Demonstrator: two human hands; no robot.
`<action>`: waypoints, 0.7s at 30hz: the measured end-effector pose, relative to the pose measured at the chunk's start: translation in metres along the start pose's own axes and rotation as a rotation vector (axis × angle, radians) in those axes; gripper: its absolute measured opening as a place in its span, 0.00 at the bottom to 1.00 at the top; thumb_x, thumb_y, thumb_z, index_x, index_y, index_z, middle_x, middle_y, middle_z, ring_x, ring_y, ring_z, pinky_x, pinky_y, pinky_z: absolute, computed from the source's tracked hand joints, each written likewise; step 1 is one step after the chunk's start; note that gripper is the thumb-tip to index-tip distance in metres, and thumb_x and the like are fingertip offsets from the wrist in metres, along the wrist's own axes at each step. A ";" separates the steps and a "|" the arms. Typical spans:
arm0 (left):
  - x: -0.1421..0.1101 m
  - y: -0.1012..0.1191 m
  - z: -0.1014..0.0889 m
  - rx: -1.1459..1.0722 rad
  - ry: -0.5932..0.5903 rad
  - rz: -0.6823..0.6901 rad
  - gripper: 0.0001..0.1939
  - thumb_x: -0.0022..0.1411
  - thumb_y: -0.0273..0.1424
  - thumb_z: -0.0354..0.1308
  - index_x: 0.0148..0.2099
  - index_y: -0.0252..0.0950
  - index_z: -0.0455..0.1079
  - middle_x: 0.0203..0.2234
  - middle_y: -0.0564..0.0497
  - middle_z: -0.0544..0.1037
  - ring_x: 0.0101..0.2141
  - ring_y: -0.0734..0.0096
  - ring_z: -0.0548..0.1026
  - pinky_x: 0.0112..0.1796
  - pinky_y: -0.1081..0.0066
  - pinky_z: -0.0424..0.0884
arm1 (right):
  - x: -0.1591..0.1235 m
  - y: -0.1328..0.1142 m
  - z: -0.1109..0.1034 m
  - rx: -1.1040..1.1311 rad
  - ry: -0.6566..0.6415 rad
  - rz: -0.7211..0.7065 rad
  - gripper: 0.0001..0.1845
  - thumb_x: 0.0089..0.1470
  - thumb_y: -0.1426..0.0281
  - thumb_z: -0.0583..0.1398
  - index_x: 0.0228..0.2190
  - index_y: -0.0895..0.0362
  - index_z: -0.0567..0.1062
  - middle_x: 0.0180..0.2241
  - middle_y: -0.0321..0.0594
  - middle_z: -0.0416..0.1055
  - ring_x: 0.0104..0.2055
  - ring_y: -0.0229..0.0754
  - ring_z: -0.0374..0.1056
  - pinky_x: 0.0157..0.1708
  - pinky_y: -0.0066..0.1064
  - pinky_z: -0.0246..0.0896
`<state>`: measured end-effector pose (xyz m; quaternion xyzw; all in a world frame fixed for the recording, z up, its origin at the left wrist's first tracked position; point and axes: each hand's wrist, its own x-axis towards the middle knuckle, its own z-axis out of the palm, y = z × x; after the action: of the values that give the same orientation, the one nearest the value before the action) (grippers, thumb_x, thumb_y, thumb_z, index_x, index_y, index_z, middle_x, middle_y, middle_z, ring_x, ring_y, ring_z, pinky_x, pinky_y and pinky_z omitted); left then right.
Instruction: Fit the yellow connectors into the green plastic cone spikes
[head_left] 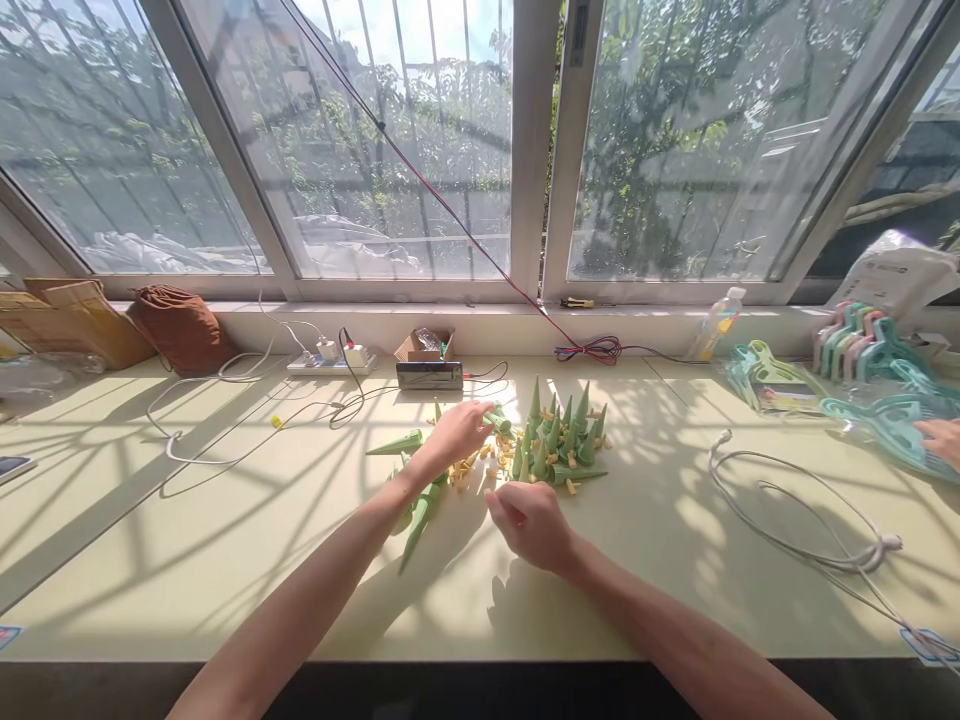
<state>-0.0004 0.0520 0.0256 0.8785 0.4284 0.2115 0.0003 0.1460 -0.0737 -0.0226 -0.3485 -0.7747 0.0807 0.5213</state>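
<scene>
My left hand [459, 436] reaches over the middle of the work surface, its fingers closed on the wide end of a green cone [501, 422]. Nearer to me, my right hand [536, 522] is curled with its fingertips pinched together; whatever they may hold is hidden. Small yellow pegs [466, 468] lie scattered between the hands. Just beyond my right hand stands a cluster of green cones [559, 436], most of them points up, with yellow pegs among and in them. Other green cones [421, 522] lie on their sides under and beside my left forearm.
A small open box [429, 374] and a power strip [330, 362] stand toward the window. Loose white cable [795, 545] lies at right, near plastic hangers [885, 410], a bottle [720, 325] and another person's hand [941, 440]. A brown bag [182, 330] sits at far left.
</scene>
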 end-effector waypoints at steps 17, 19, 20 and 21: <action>0.018 0.010 0.010 -0.096 -0.061 0.025 0.08 0.61 0.28 0.58 0.41 0.33 0.76 0.27 0.48 0.78 0.27 0.67 0.74 0.27 0.72 0.67 | 0.000 0.001 0.004 -0.017 -0.050 -0.028 0.21 0.62 0.70 0.50 0.19 0.55 0.48 0.16 0.28 0.46 0.18 0.31 0.42 0.20 0.26 0.39; 0.011 0.011 -0.005 -0.128 0.007 0.052 0.10 0.63 0.30 0.57 0.44 0.33 0.75 0.30 0.48 0.78 0.27 0.69 0.73 0.28 0.72 0.68 | 0.000 0.001 0.003 -0.007 -0.035 -0.011 0.22 0.62 0.70 0.51 0.19 0.55 0.49 0.16 0.28 0.46 0.18 0.31 0.41 0.21 0.27 0.39; 0.005 0.012 -0.013 -0.145 0.034 0.070 0.10 0.63 0.30 0.57 0.46 0.33 0.74 0.32 0.47 0.79 0.28 0.70 0.73 0.29 0.72 0.69 | 0.001 0.001 0.002 -0.005 -0.023 -0.002 0.22 0.62 0.70 0.50 0.19 0.55 0.50 0.17 0.28 0.47 0.19 0.32 0.42 0.21 0.27 0.40; -0.003 0.013 -0.022 -0.162 0.073 0.093 0.11 0.64 0.31 0.58 0.47 0.34 0.73 0.33 0.48 0.78 0.27 0.72 0.73 0.29 0.73 0.69 | 0.001 0.000 0.001 -0.003 -0.007 0.010 0.22 0.63 0.70 0.50 0.18 0.55 0.51 0.17 0.28 0.47 0.19 0.32 0.42 0.21 0.27 0.40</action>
<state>-0.0004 0.0374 0.0465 0.8862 0.3684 0.2772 0.0460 0.1449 -0.0726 -0.0224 -0.3527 -0.7751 0.0835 0.5176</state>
